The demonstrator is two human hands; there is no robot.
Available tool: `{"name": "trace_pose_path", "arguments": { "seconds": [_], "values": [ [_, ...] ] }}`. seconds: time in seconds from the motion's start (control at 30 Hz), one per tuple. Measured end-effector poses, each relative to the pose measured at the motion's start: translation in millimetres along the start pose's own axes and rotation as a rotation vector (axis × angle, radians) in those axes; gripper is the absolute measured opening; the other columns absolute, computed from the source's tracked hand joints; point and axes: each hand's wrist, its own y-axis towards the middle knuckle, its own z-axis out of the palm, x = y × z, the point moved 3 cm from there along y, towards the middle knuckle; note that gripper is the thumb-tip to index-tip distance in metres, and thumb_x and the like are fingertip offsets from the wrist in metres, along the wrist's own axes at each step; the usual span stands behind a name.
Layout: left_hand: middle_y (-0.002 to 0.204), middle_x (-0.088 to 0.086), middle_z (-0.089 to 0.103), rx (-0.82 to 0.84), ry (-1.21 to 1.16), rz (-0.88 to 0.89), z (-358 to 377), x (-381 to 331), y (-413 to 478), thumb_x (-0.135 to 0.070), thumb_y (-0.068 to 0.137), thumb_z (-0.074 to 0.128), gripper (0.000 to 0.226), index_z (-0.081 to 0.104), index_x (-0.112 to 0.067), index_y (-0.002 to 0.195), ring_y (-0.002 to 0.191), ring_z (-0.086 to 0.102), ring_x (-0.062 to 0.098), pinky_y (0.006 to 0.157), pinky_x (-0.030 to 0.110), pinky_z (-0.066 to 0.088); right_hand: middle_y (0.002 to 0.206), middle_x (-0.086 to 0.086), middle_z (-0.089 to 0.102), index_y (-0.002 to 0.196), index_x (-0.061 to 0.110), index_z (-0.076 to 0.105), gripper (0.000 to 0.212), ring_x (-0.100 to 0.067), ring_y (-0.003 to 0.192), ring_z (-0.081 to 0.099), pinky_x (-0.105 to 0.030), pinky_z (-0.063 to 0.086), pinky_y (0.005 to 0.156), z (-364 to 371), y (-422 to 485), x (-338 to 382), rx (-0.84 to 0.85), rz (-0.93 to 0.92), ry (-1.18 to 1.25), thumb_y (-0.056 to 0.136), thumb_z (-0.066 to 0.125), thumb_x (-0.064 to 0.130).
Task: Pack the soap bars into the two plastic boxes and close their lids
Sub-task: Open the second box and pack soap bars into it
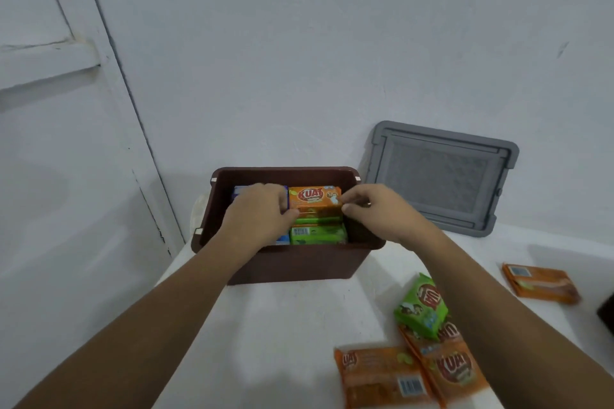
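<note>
Your left hand (262,212) and right hand (375,209) curl their fingers onto the ends of an orange KUAT soap bar (314,197) inside the brown plastic box (299,262). Its long axis runs 9 to 3 o'clock, with the label upright towards you. A grey lid (442,176) leans at the box's 2 o'clock.

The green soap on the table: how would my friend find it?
Start at the dark brown plastic box on the white table. Nearer, to its right, lie orange wrapped soap bars. The green wrapped soap bar rests on them, the only green one outside the box.
</note>
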Motion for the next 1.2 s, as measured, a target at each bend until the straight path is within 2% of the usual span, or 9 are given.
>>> {"name": "trace_pose_path", "arguments": {
  "seconds": [0.1,0.27,0.4,0.53,0.6,0.7,0.9,1.03,1.2],
  "values": [
    [0.082,-0.007,0.052,-0.138,-0.186,0.269,-5,-41,-28,-0.032,0.086,0.065,0.016,0.056,-0.022,0.077,0.076,0.05,0.009,0.066,0.021,0.034,0.096,-0.008,0.07,0.099,0.016,0.068,0.011,-0.025,0.089,0.066,-0.039,0.056,0.084,-17,-21,-17,-0.073,0.007,0.299,0.093,0.059,0.018],
    [0.093,-0.013,0.052,0.143,-0.273,0.431,41,-89,-72,-0.039,0.088,0.062,0.014,0.061,-0.027,0.095,0.083,0.051,0.003,0.072,0.018,0.042,0.086,-0.01,0.07,0.084,0.018,0.067,0.014,-0.023,0.083,0.068,-0.034,0.059,0.071,-35,-57,-61,-0.241,0.1,0.414,0.093,0.058,0.011],
    [0.104,-0.009,0.055,0.36,-0.184,0.27,87,-93,-96,-0.05,0.082,0.063,0.033,0.063,-0.028,0.106,0.096,0.056,0.009,0.08,0.028,0.049,0.091,-0.006,0.071,0.09,0.014,0.07,0.014,-0.019,0.081,0.065,-0.029,0.049,0.066,-26,-77,-109,-0.241,0.234,0.025,0.092,0.058,0.022],
    [0.11,-0.006,0.049,0.644,-0.055,0.206,110,-84,-115,-0.059,0.071,0.065,0.053,0.056,-0.033,0.117,0.106,0.05,0.014,0.091,0.035,0.048,0.127,-0.009,0.061,0.124,0.009,0.06,0.041,-0.027,0.115,0.056,-0.034,0.045,0.094,-5,-91,-145,-0.097,0.394,-0.303,0.093,0.054,0.034],
    [0.112,-0.005,0.044,0.738,-0.04,0.205,112,-84,-123,-0.055,0.071,0.068,0.058,0.051,-0.036,0.123,0.11,0.043,0.014,0.093,0.034,0.046,0.122,-0.011,0.063,0.123,0.008,0.059,0.047,-0.031,0.113,0.055,-0.04,0.046,0.094,1,-95,-150,-0.064,0.443,-0.336,0.09,0.055,0.041],
    [0.11,-0.007,0.046,0.734,-0.117,0.155,112,-85,-127,-0.048,0.072,0.072,0.056,0.051,-0.034,0.122,0.107,0.038,0.011,0.09,0.029,0.044,0.11,-0.009,0.066,0.116,0.011,0.062,0.048,-0.03,0.107,0.053,-0.038,0.042,0.086,4,-95,-149,-0.03,0.457,-0.387,0.088,0.055,0.049],
    [0.105,-0.006,0.049,0.642,-0.17,0.071,115,-84,-133,-0.041,0.063,0.08,0.056,0.058,-0.027,0.113,0.099,0.04,0.011,0.076,0.023,0.039,0.126,-0.008,0.06,0.133,0.013,0.052,0.065,-0.027,0.114,0.056,-0.038,0.045,0.094,-1,-91,-148,-0.048,0.52,-0.144,0.078,0.072,0.041],
    [0.099,-0.009,0.049,0.618,-0.339,0.062,118,-81,-141,-0.038,0.06,0.081,0.046,0.05,-0.036,0.094,0.092,0.047,0.009,0.073,0.023,0.042,0.09,-0.013,0.072,0.105,0.002,0.066,0.038,-0.028,0.079,0.07,-0.042,0.058,0.077,-10,-93,-142,-0.051,0.54,0.156,0.074,0.079,0.018],
    [0.085,-0.005,0.068,0.564,-0.722,-0.067,112,-71,-142,-0.018,0.07,0.078,0.034,0.054,-0.034,0.088,0.072,0.065,0.008,0.066,0.026,0.057,0.089,-0.016,0.07,0.106,0.01,0.051,0.035,-0.03,0.074,0.071,-0.042,0.061,0.065,-14,-94,-135,0.037,0.527,0.353,0.08,0.074,0.01]
  ]
}}
